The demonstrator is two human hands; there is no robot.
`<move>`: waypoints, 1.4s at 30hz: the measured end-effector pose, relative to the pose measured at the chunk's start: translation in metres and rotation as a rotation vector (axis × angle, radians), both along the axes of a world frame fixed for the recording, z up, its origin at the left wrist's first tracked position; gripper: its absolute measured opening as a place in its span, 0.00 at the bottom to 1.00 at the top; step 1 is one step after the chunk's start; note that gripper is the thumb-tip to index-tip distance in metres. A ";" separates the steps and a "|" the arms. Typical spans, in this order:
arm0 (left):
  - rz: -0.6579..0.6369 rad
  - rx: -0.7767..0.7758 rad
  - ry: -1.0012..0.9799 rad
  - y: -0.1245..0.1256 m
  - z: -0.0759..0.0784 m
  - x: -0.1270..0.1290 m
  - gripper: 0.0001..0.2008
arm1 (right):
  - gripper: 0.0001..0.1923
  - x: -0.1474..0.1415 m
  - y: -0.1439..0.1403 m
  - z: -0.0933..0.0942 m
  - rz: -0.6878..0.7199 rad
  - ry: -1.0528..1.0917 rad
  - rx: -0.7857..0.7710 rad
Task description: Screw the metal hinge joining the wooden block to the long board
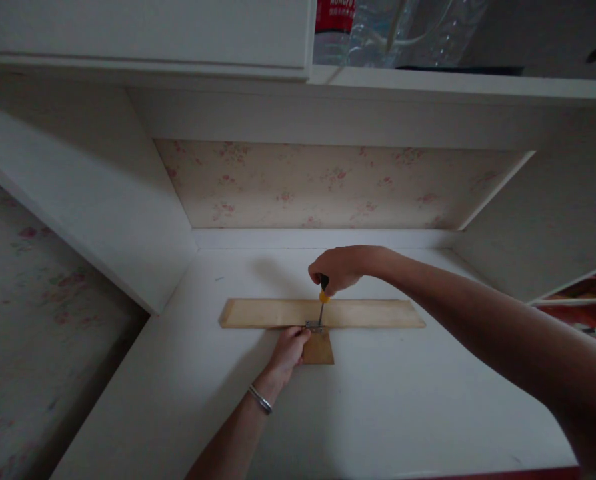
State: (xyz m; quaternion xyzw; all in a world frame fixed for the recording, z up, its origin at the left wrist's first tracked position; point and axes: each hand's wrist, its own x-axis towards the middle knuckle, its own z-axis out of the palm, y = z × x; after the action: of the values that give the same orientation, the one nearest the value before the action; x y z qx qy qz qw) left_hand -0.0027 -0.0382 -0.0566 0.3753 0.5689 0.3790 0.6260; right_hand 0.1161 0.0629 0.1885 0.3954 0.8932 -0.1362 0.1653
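Around the work there is little clutter: a white desk [403, 400] set into an alcove, floral wallpaper [318, 187] on the back wall beyond the hands, and on the shelf above, clear plastic bottles [378, 30], one with a red label. Nothing lies between the hands and the wood.

The right hand [341, 267] is closed in a fist around the black-and-yellow handle of a screwdriver [322, 303], which stands nearly upright, tip down, its shaft tilted slightly toward the person. The tip meets a small metal hinge [314, 327] just below the grip. The hinge sits on the near edge of a long wooden board [368, 313], whose long axis runs left to right across the desk. A short wooden piece [321, 348] butts against it, pointing toward the person. The left hand [288, 350], with a bracelet [261, 400] on its wrist, presses flat beside the hinge, fingers touching the short piece.
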 end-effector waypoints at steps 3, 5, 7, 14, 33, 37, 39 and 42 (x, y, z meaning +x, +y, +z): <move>0.001 -0.003 -0.006 0.000 0.004 0.001 0.13 | 0.17 -0.003 0.004 0.001 -0.177 -0.069 -0.102; 0.010 -0.013 -0.011 -0.001 0.007 0.001 0.12 | 0.21 -0.005 0.007 -0.001 -0.210 -0.117 -0.092; 0.016 -0.014 -0.012 -0.001 0.008 0.001 0.11 | 0.17 -0.005 0.010 -0.003 -0.194 -0.127 -0.067; -0.001 -0.014 -0.016 -0.001 0.009 0.000 0.10 | 0.09 0.003 0.008 -0.008 0.026 0.006 -0.105; 0.005 -0.023 0.018 0.000 0.004 0.001 0.10 | 0.23 0.004 0.008 -0.002 -0.158 -0.195 -0.056; 0.006 -0.030 -0.010 0.000 0.002 0.001 0.09 | 0.16 0.004 0.006 0.000 0.154 -0.130 0.001; 0.010 -0.028 -0.017 0.000 0.002 0.001 0.09 | 0.21 0.005 0.007 -0.002 0.170 -0.072 0.028; 0.017 -0.024 -0.008 0.001 0.004 0.001 0.08 | 0.27 0.008 0.009 -0.003 -0.062 -0.130 -0.012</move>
State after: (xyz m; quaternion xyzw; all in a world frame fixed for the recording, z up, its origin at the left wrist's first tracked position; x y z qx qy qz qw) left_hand -0.0018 -0.0375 -0.0527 0.3615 0.5741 0.3788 0.6294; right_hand 0.1237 0.0722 0.1855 0.4300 0.8671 -0.1205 0.2209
